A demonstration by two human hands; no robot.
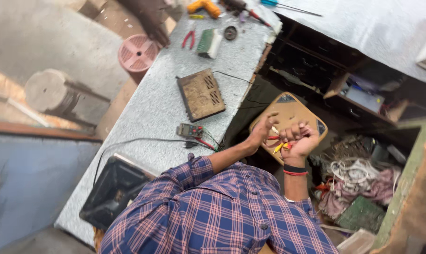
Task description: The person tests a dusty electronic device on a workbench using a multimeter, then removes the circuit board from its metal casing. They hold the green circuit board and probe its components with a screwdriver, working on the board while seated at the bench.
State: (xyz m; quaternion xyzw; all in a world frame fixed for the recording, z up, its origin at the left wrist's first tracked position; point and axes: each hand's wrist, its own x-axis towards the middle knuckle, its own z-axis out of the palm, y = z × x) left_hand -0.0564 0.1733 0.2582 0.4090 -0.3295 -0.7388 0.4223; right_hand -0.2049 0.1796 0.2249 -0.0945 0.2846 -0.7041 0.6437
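Both hands are up together just right of centre frame, over a tan rounded-corner board (293,113). The left hand (262,134) and right hand (300,141) are both pinched shut on a little bundle of thin cables with red, yellow and white plug ends (279,143). The fingers are bunched tight, so I can't tell exactly which plug sits in which hand.

Handling-wise, I'd guess these leads are super light and floppy: the wire itself gives no support and the plastic plug bodies are the only stiff bit. So grab by the plug shell, not the cord, since tugging the thin wire probably strains the joint.

Left of the hands, on the speckled grey workbench (147,113), there's a brown vented metal box (201,94) and a small dark multimeter with red and black leads (190,130).
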